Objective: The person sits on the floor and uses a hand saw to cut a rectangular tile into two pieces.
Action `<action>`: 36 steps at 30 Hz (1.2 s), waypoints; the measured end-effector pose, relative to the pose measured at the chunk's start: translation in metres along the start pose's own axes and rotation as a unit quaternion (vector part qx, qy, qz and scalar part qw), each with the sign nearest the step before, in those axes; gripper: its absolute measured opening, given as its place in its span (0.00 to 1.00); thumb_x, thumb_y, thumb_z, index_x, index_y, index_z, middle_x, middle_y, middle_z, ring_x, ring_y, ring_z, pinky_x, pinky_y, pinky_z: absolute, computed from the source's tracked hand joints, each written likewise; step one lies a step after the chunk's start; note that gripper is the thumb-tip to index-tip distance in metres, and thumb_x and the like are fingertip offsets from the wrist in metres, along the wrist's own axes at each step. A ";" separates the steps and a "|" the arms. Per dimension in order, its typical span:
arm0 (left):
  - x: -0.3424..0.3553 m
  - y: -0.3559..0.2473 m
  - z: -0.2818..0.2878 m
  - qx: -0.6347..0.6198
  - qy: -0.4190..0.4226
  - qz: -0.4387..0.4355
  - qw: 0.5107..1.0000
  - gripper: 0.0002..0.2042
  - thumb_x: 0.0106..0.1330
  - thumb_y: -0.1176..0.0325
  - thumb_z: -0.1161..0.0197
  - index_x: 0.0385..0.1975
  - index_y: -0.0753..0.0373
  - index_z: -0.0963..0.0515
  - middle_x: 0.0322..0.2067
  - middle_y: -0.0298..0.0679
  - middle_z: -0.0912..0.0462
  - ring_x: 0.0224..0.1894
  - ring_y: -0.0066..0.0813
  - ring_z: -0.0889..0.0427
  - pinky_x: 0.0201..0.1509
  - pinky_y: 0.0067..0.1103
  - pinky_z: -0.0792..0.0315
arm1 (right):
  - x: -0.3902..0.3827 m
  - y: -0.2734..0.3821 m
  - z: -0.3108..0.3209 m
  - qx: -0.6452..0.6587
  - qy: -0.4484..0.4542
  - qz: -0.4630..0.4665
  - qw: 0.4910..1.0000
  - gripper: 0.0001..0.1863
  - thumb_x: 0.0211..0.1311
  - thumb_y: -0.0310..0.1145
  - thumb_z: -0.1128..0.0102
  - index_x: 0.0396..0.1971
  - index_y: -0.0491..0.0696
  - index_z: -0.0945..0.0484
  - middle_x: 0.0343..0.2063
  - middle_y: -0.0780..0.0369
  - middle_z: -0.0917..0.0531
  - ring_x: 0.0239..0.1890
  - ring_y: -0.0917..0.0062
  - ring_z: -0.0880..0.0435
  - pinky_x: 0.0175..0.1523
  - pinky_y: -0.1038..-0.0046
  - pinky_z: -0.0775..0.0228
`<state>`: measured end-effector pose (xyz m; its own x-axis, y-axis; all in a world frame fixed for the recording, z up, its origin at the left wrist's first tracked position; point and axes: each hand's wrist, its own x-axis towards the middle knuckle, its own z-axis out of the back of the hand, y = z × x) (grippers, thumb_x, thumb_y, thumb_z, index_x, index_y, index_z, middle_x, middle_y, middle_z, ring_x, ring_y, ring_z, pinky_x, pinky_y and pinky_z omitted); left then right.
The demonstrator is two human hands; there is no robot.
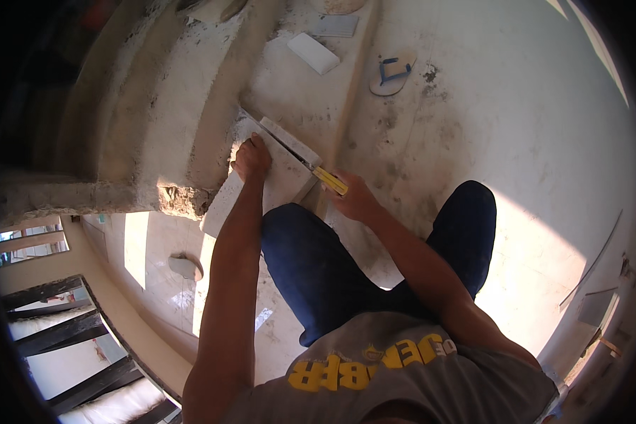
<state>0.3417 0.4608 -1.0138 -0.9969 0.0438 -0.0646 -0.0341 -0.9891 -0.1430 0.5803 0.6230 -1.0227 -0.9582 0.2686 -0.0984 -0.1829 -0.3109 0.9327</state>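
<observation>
A pale block (287, 175) lies on the step in front of my knees. My left hand (251, 157) rests on its left part with the fingers curled down against it. In my right hand (353, 197) is a handsaw (331, 181), gripped by its yellow handle. The saw's thin dark blade runs slantwise up and left across the block, past my left hand. Along the far side of the blade shows a narrow strip of the pale material (290, 140). Whether the cut goes right through cannot be made out.
Beyond the block lie a white rectangular piece (314, 53) and a greyish flat piece (336, 26). A flip-flop with blue straps (393, 73) is on the dusty floor to the right. Plastered ledges (169, 106) with a broken corner (182, 200) rise at the left. Another flip-flop (185, 266) lies lower left.
</observation>
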 end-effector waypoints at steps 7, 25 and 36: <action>0.003 0.001 0.005 -0.017 0.004 0.002 1.000 0.31 0.83 0.47 0.64 0.55 0.63 0.15 0.53 0.52 0.11 0.58 0.50 0.14 0.66 0.48 0.34 | -0.010 -0.003 0.002 0.022 0.002 0.026 0.999 0.27 0.72 0.46 0.33 0.52 0.34 0.21 0.37 0.40 0.14 0.43 0.42 0.13 0.48 0.53 0.22; -0.005 -0.002 0.006 -0.037 -0.008 -0.004 0.999 0.30 0.83 0.47 0.62 0.53 0.62 0.14 0.53 0.51 0.11 0.58 0.49 0.14 0.67 0.46 0.33 | 0.104 -0.007 0.136 -0.104 0.004 0.106 0.989 0.19 0.70 0.42 0.31 0.43 0.37 0.17 0.31 0.47 0.15 0.30 0.59 0.16 0.41 0.61 0.24; 0.001 0.013 -0.008 -0.061 -0.046 0.007 0.997 0.29 0.83 0.50 0.61 0.48 0.66 0.14 0.50 0.53 0.11 0.55 0.53 0.13 0.63 0.48 0.28 | -0.029 0.049 0.082 0.018 -0.101 0.077 0.992 0.16 0.73 0.38 0.35 0.48 0.40 0.22 0.26 0.56 0.19 0.29 0.76 0.21 0.38 0.69 0.27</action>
<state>0.3406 0.4494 -1.0235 -0.9997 0.0117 0.0227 -0.0173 -0.9650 -0.2619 0.6169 0.6745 -0.9453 -0.9101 0.3984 0.1144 -0.0259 -0.3301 0.9436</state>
